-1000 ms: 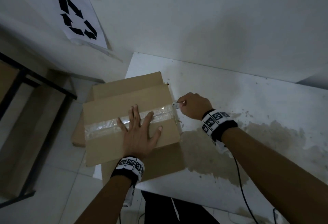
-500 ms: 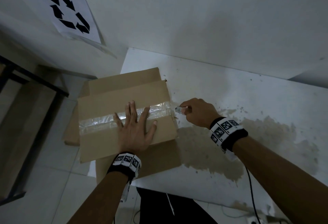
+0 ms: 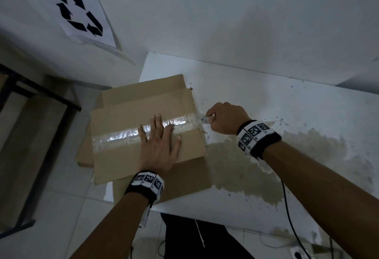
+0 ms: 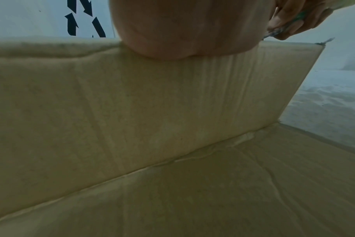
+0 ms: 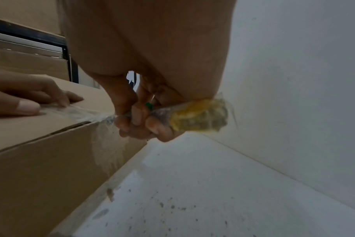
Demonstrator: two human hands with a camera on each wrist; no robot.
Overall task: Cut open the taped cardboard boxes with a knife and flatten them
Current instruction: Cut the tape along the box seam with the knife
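One box (image 3: 143,127) | left hand (image 3: 159,146) flat on tape (image 3: 119,135) | right hand (image 3: 223,118) gripping knife (image 3: 206,119)

Brown cardboard box (image 3: 147,152), clear shiny tape (image 3: 123,135), stained white table (image 3: 266,98), black-and-white checkered wristbands (image 3: 254,135).

No words, brand names or numbers can be read anywhere in these views. The one clear sign is a black recycling symbol of three chasing arrows (image 3: 77,10), printed on a white sheet of paper (image 3: 103,33) fixed to the pale wall at the upper left; part of the same arrows shows from the left wrist view (image 4: 85,22). Black-and-white square coded marker tags stand on the black band around the left wrist (image 3: 148,179) and on the black band around the right wrist (image 3: 254,132); these are patterns, not letters. Tiny marks beside those squares may be characters, but they are too small to tell.
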